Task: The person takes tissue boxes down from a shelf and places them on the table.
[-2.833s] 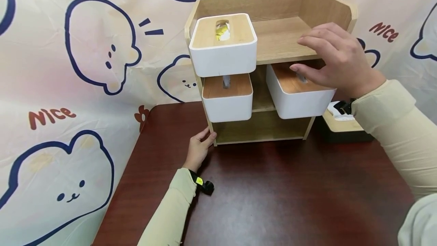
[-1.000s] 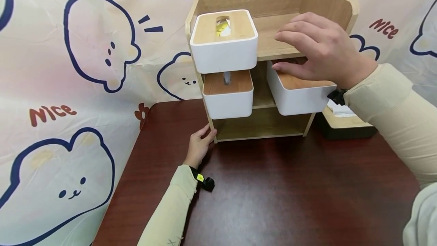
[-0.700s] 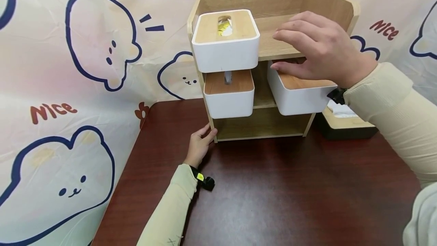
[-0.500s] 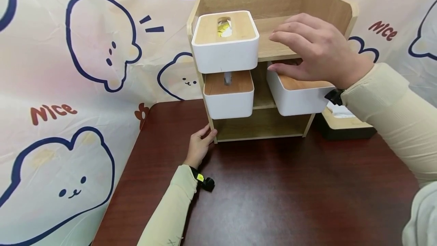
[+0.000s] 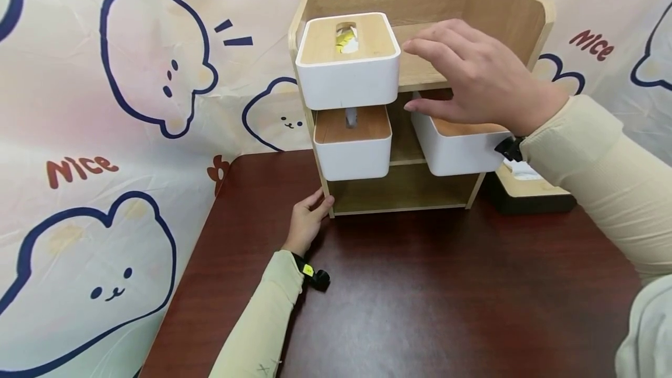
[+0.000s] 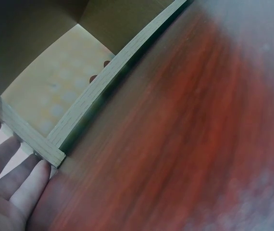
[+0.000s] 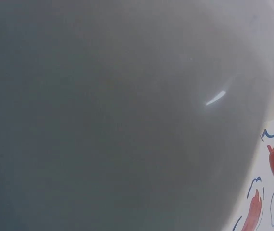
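Observation:
A wooden desktop shelf (image 5: 401, 212) stands on a dark red table. My left hand (image 5: 305, 223) grips its lower left side panel; in the left wrist view the fingers (image 6: 29, 185) lie along the outside and the thumb is on the inner side. My right hand (image 5: 480, 77) hangs in front of the upper board with fingers extended and thumb apart, holding nothing. Its fingertips are close to the right side of a white tissue box (image 5: 347, 83) with a pale wood lid on the top level. In the right wrist view a white box wall (image 7: 127, 115) fills most of the picture.
Below the top box, a second white tissue box (image 5: 353, 161) juts from the middle level. Another white box (image 5: 462, 155) sits at that level's right, partly behind my right hand. A black box with a wood lid (image 5: 530, 200) stands right of the shelf. A cartoon-printed cloth (image 5: 157, 179) hangs behind.
My right hand has moved left and slightly upward, from over the right box towards the top left box. The left hand keeps its grip on the side panel, and the boxes stay put.

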The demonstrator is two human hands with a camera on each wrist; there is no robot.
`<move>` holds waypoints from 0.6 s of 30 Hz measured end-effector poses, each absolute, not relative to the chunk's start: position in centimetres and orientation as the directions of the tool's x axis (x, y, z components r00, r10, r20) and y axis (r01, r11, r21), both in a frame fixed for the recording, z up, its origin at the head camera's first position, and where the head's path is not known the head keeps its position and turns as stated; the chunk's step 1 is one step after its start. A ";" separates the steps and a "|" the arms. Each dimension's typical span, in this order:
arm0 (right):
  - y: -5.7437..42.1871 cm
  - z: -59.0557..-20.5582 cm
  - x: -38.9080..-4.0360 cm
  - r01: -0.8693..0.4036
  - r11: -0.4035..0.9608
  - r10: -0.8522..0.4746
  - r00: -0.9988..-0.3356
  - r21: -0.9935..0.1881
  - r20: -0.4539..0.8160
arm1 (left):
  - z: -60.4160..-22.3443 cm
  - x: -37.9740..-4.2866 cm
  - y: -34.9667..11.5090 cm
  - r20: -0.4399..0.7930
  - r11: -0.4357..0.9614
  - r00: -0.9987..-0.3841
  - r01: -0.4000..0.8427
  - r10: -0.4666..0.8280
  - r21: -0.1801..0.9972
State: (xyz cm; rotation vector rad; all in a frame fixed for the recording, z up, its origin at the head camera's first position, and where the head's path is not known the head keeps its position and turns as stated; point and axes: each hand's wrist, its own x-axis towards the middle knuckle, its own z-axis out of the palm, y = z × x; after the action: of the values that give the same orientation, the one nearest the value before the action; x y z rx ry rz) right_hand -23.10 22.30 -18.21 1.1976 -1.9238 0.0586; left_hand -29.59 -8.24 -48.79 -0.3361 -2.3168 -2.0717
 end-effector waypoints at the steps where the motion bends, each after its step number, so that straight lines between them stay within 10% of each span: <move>1: 22.3 -18.2 -23.1 -0.760 0.537 -0.718 -0.185 0.366 0.671 | -48.8 -29.6 -8.3 0.150 0.097 -0.978 0.166 0.148 0.981; 18: 21.9 -18.6 -23.3 -0.762 0.563 -0.723 -0.267 0.320 0.637 | -48.7 -29.5 -8.4 0.137 0.118 -0.977 0.157 0.161 0.980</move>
State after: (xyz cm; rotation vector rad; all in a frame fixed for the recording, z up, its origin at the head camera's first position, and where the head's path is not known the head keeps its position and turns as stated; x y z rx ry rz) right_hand -23.33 21.88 -18.61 1.1885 -2.0263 0.0640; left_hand -29.47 -8.37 -48.66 -0.3350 -2.3516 -2.0609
